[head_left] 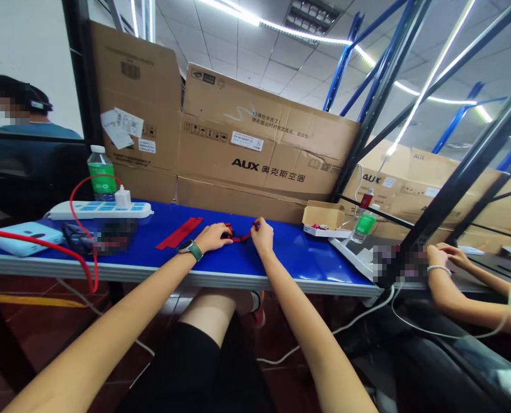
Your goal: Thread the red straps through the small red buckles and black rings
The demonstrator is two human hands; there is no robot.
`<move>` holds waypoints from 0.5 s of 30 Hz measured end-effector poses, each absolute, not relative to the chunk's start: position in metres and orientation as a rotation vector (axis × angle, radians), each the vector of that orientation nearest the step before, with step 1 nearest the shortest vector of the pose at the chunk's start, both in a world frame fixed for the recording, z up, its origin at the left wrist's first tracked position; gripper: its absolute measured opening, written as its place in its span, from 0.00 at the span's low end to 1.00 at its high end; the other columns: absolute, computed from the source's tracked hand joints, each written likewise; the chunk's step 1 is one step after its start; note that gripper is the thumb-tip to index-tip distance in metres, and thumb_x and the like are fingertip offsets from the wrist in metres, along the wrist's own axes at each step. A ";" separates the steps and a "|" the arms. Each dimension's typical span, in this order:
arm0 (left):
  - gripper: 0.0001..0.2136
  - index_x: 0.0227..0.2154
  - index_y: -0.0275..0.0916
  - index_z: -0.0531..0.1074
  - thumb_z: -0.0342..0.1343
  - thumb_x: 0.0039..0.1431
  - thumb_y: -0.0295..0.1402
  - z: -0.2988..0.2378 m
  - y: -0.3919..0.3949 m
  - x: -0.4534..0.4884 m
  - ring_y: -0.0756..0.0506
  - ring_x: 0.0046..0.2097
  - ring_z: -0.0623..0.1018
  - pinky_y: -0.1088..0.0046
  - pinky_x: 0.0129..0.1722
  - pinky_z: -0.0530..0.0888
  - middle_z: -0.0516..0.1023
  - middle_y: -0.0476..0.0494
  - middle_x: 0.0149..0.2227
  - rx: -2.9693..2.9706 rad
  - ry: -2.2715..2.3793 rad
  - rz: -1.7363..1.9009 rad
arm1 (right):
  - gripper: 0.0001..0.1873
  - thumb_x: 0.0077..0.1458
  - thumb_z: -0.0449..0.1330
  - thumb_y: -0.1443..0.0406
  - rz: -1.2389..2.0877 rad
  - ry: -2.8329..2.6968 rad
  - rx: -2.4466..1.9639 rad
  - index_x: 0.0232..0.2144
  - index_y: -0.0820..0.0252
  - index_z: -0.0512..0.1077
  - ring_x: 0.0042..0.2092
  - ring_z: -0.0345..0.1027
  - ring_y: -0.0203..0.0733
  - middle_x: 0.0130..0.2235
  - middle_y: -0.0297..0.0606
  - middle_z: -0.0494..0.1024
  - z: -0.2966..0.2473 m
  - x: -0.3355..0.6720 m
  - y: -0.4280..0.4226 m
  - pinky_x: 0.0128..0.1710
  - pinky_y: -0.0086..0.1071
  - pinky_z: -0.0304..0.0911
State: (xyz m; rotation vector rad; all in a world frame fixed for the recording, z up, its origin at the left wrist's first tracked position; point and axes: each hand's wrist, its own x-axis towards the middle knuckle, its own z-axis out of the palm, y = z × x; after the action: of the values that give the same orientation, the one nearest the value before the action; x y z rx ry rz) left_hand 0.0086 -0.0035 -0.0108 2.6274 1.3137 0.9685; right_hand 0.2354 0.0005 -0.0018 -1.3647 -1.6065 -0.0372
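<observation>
Red ribbon [240,237] lies on the blue table [289,252] between my 2 hands, my left hand [212,237] curled down on one part and my right hand [262,236] pinching another, a step calling for both grips kept firm.

The red piece [238,235] is partly hidden by the left hand [212,237] and right hand [262,236]; the contents of the small carton [319,226] are too small to be told, and the dark pile [113,236] is blurred.
</observation>
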 end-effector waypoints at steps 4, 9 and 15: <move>0.13 0.43 0.42 0.79 0.64 0.56 0.39 -0.012 0.003 0.009 0.40 0.46 0.78 0.65 0.50 0.73 0.80 0.40 0.45 2.583 1.230 1.061 | 0.07 0.58 0.55 0.69 -0.104 -1.803 -1.178 0.37 0.57 0.73 0.42 0.71 0.45 0.39 0.42 0.78 0.003 0.229 -0.003 0.47 0.35 0.64; 0.15 0.44 0.38 0.79 0.62 0.57 0.41 -0.004 0.005 0.010 0.41 0.43 0.79 0.64 0.49 0.74 0.81 0.39 0.42 2.323 1.113 1.400 | 0.11 0.65 0.53 0.65 -0.006 -1.985 -0.940 0.42 0.55 0.76 0.46 0.72 0.44 0.42 0.41 0.79 0.008 0.220 -0.009 0.51 0.34 0.64; 0.21 0.41 0.35 0.79 0.63 0.55 0.49 -0.001 0.007 0.012 0.40 0.42 0.81 0.63 0.47 0.77 0.83 0.37 0.42 1.965 0.833 1.473 | 0.15 0.67 0.53 0.62 -0.122 -2.023 -0.768 0.48 0.57 0.77 0.44 0.71 0.42 0.42 0.43 0.77 0.006 0.213 -0.014 0.49 0.33 0.66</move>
State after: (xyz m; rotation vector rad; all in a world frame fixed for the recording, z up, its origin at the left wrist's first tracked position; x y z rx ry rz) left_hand 0.0125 0.0068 -0.0012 1.9655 0.8331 1.4730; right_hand 0.2132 -0.0138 0.0062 -0.7682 -2.0228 -0.1217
